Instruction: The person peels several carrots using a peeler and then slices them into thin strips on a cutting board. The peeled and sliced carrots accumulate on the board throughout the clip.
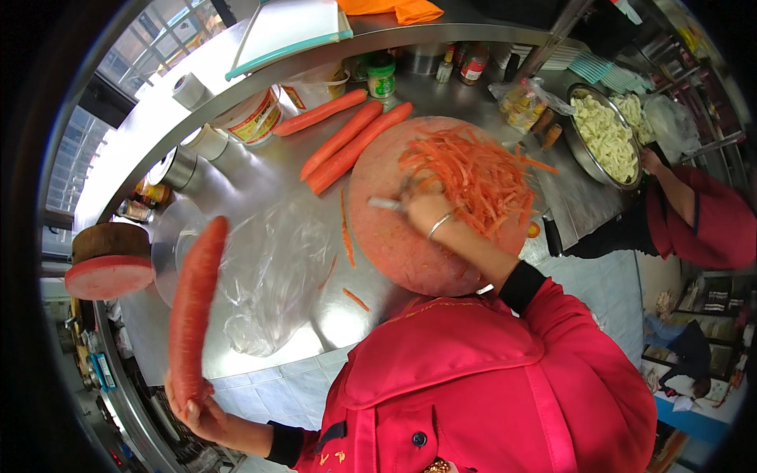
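Observation:
My left hand [198, 411] grips a large peeled carrot [198, 307] by its thick end, and its tip points up and away from me. Over the round cutting board [384, 248], my right hand [429, 204] is blurred, its fingers around a small tool [387, 204] with a pale end sticking out. The tool's kind cannot be made out. Beside and beyond that hand is a loose heap of carrot strips [473, 177]. Three whole peeled carrots [361, 148] lie on the steel table at the board's far left edge.
A crumpled clear plastic bag [266, 284] covers part of the steel table [337, 325]. A cleaver's black handle [552, 236] juts out right of the board. Another person's hand [650, 161] is at a steel bowl of cut pale vegetable [603, 139]. Jars [381, 77] stand under the shelf.

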`<state>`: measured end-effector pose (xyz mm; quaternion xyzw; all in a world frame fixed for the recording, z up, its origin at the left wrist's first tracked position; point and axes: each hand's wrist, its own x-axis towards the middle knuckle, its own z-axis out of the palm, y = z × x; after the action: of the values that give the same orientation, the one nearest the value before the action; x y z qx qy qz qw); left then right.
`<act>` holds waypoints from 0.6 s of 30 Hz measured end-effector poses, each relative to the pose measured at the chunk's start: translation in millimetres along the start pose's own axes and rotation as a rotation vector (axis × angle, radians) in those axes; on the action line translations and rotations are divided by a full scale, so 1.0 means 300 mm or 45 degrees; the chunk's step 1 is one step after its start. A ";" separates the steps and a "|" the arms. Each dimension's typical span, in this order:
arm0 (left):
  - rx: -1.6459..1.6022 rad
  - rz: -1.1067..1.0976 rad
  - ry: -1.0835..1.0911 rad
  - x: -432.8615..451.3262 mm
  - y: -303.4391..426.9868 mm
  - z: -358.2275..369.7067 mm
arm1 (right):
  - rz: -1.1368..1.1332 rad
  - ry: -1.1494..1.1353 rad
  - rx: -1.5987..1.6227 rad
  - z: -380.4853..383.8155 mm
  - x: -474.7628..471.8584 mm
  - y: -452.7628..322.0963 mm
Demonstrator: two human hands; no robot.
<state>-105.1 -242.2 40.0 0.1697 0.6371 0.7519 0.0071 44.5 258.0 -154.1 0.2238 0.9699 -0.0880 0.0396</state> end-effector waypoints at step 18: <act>0.099 -0.732 -0.566 -0.073 -0.422 0.703 | 0.524 0.409 0.895 -0.058 -0.414 0.199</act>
<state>-54.8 -21.8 -59.4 0.1429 0.6698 0.6391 0.3500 181.7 261.1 -131.7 0.4231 0.8101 -0.3670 -0.1736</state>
